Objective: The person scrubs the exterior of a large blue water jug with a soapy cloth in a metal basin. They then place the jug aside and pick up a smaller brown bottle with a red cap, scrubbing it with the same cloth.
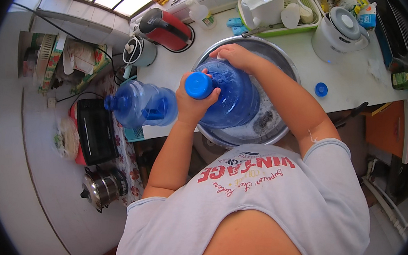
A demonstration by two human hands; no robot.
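My left hand (pixel 196 102) grips the neck of a large blue plastic water jug (pixel 231 97), just below its blue cap (pixel 198 85). The jug sits tilted in a round stainless steel basin (pixel 293 71) that holds foamy water (pixel 269 113). Over the jug's far side curls my right hand (pixel 234 56); a bit of white shows under its fingers, and I cannot tell whether it is foam or cloth. A second, uncapped water jug (pixel 141 105) is left of my left hand, at the counter's edge. Another blue cap (pixel 321 89) lies on the counter to the right.
Behind the basin are a red electric kettle (pixel 167 30), a pump bottle (pixel 202 15) and a green-rimmed dish rack (pixel 298 31). A white kettle (pixel 336 37) stands at the back right on the white counter (pixel 355 83). A dark handle (pixel 352 112) juts past the front edge.
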